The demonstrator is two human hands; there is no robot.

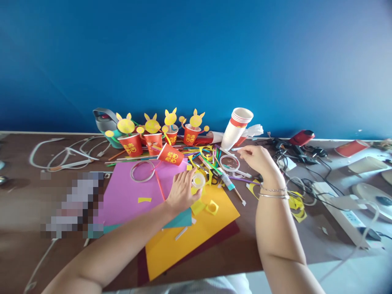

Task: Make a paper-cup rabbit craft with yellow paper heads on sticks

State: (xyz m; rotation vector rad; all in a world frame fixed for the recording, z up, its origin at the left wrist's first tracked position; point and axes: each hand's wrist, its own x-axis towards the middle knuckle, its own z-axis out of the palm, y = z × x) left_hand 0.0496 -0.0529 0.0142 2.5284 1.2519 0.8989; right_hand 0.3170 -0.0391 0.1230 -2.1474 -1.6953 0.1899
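Note:
My left hand (180,188) rests over the coloured paper, thumb and fingers curved around a small roll of clear tape (198,180). Yellow shows through the roll's centre. My right hand (256,160) is raised by the white cup stack, fingertips pinched at a small whitish strip (234,149); its kind is unclear. A red paper cup (170,154) lies tipped on its side behind my left hand. Beyond it stand several red cups (131,145) with yellow paper rabbit heads (125,124). Yellow card scraps (212,207) lie beside my left hand on an orange sheet (180,249).
The white paper cup stack (232,132) leans near the blue wall. A purple sheet (122,192), loose straws, a glue-like tube (227,181) and a wire coil (142,171) crowd the middle. Cables and a power strip (343,212) lie right. A grey-green container (107,126) stands back left.

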